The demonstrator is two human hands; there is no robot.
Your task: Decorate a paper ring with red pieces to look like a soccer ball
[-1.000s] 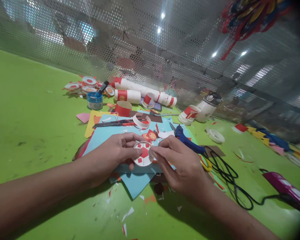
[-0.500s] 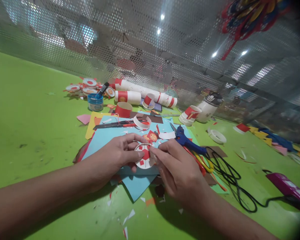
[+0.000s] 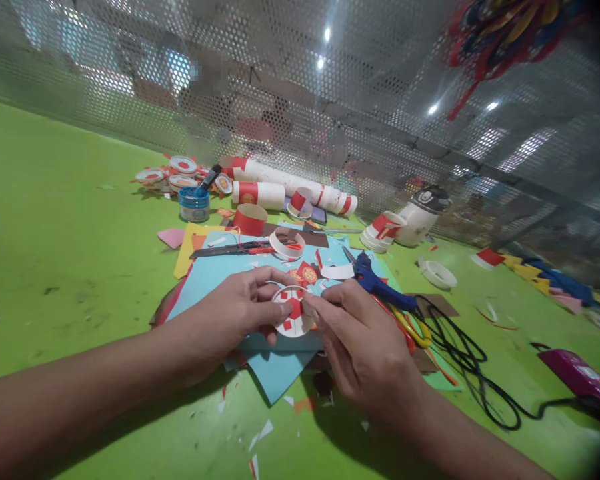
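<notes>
A round white paper cup base (image 3: 296,325) with red paper pieces stuck on its face is held above the blue paper sheets (image 3: 215,267). My left hand (image 3: 245,303) grips its left edge, the thumb pressing on the face near the central red piece. At the disc's right edge, my right hand (image 3: 357,333) is closed with thumb and forefinger pinched together; whether a small piece is between them is hidden. Just behind the disc lie red and gold paper emblems (image 3: 307,272). A white paper ring (image 3: 287,243) and a black-and-red cutter (image 3: 245,249) lie farther back.
Right of my hands are a blue glue gun (image 3: 380,283), yellow-handled scissors (image 3: 414,328) and a tangled black cord (image 3: 473,360). A blue jar (image 3: 194,204), white paper tubes (image 3: 295,183), stacked cups (image 3: 381,231) and a white container (image 3: 420,217) stand at the back, before a perforated screen (image 3: 280,87).
The view has shifted slightly, so everything sits a little farther right. Both hands keep their hold at the disc, with the right fingertips moved only a little on its edge.
</notes>
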